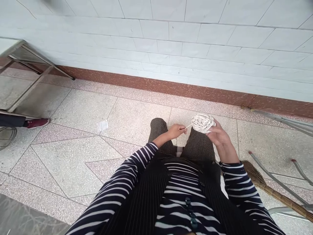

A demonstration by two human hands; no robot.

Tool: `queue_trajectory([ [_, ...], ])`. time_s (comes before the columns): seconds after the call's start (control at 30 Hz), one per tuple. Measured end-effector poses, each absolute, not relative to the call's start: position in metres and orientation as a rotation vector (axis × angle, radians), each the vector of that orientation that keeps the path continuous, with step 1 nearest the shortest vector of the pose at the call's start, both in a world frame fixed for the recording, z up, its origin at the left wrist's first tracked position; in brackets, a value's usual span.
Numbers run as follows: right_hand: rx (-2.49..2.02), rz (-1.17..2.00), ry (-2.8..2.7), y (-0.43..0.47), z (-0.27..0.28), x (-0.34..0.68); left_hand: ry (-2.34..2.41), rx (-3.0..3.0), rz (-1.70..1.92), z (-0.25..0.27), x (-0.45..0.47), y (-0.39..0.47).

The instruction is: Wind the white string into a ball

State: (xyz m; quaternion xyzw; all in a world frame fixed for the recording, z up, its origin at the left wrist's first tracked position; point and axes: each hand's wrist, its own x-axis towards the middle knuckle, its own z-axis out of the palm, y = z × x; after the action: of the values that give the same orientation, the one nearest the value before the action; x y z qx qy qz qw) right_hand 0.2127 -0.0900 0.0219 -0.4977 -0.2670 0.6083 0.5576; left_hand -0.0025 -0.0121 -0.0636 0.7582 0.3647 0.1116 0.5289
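Observation:
A ball of thick white cord rests in my right hand, whose fingers curve round its right side above my right knee. From the ball's left side a short length of the cord runs to my left hand. The thumb and fingers of that hand are pinched together on this strand, over my left knee. My fingers behind the ball are partly hidden.
A broom lies at the right beside metal chair legs. At the left stand a metal-framed table and another person's red shoe. White paper lies on the floor. A tiled wall rises ahead.

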Motion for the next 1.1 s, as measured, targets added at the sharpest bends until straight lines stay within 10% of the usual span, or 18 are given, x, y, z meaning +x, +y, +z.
queue_trajectory([
  [0.3, -1.722, 0.481, -1.056, -0.047, 0.031, 0.221, 0.709, 1.895, 0.245, -0.001, -0.01, -0.009],
  [0.63, -1.206, 1.821, -1.13, -0.087, 0.007, 0.2, 0.63, 2.508, 0.336, 0.001, -0.008, 0.029],
  [1.1, -1.226, 1.493, -0.685, -0.074, 0.045, 0.203, 0.78, 1.635, 0.262, -0.033, -0.008, -0.021],
])
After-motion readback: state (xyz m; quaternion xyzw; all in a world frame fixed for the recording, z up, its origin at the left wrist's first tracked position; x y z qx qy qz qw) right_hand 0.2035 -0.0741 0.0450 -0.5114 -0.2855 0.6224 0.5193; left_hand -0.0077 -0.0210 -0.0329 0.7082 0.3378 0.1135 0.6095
